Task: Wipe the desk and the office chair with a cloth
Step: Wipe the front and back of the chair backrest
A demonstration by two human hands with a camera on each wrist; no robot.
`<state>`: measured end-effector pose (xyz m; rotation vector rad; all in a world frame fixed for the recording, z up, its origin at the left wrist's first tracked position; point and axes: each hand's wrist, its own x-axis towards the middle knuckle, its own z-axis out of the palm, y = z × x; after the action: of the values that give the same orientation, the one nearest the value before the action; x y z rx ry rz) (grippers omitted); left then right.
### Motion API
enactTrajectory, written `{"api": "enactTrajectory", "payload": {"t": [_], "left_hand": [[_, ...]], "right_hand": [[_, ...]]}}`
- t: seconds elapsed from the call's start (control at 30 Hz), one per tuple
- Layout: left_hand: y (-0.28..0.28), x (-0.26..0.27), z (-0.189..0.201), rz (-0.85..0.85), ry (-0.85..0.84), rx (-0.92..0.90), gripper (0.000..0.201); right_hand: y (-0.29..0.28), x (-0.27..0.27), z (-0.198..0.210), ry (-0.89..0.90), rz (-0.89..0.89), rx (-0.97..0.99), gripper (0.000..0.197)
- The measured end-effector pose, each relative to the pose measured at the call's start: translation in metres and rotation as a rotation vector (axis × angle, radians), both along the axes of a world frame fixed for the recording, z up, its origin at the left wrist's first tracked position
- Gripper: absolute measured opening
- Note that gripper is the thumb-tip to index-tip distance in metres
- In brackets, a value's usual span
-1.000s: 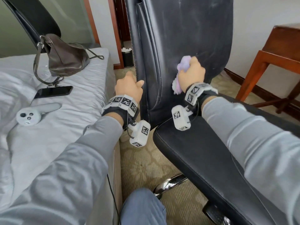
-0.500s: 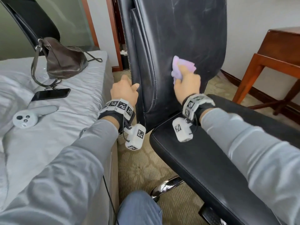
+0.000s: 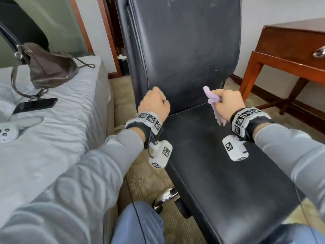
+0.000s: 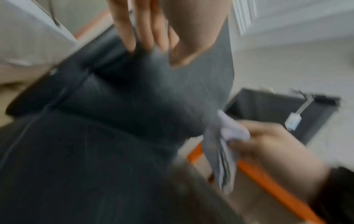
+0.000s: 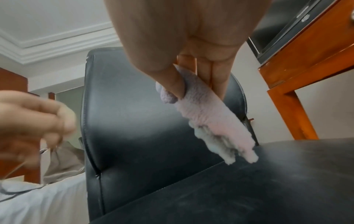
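Beside a white-sheeted bed (image 3: pixel 52 138) and a red-brown wooden desk (image 3: pixel 290 50), we face the black leather office chair (image 3: pixel 184 50). Our right hand (image 3: pixel 226 103) pinches the fluffy lilac cloth (image 3: pixel 213 106) between thumb and fingers; it hangs long-axis downward, its lower end just above the seat near the crease below the backrest. Our left hand (image 3: pixel 153 103) hovers loosely curled by the backrest's left edge, holding nothing. The seat stretches toward us beneath the right hand, likely the next surface.
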<state>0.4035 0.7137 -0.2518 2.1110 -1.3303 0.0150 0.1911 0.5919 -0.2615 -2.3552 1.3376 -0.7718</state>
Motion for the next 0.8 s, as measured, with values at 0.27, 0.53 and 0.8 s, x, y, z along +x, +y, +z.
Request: {"api": "enactTrajectory", "payload": {"t": [0.27,0.53,0.8], "left_hand": [[0.004,-0.086,-0.09,-0.583,-0.199,0.946,0.122],[-0.013,-0.083,-0.081,-0.555,-0.394,0.992,0.125],[-0.031,-0.072,-0.072,-0.485,-0.626,1.069,0.134]], "right_hand": [[-0.02,-0.022,-0.005,0.046,-0.006,-0.021,0.047],[-0.036,-0.052,-0.002,0.088,-0.047,-0.061,0.035],[-0.06,-0.108,-0.003,0.037,-0.145,-0.06,0.037]]}}
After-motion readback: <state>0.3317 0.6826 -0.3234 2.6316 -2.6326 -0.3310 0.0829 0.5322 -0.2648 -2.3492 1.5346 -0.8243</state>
